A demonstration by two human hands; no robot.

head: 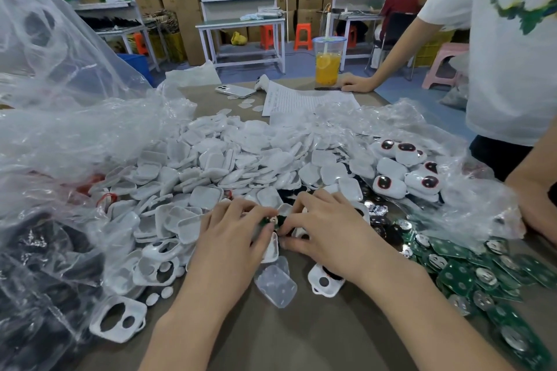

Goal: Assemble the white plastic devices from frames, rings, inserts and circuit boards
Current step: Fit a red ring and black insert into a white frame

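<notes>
Pinches the green circuit board (272, 221) with curled fingertips of left hand (232, 230) and right hand (328, 230), just above a white frame (272, 247); looks light, stiff, fragile; better taken by its edges.

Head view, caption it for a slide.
Left hand and right hand pinch a green board before a heap of white covers.

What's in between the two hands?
A small green circuit board, pinched by the left hand and the right hand; the head view shows it.
</notes>
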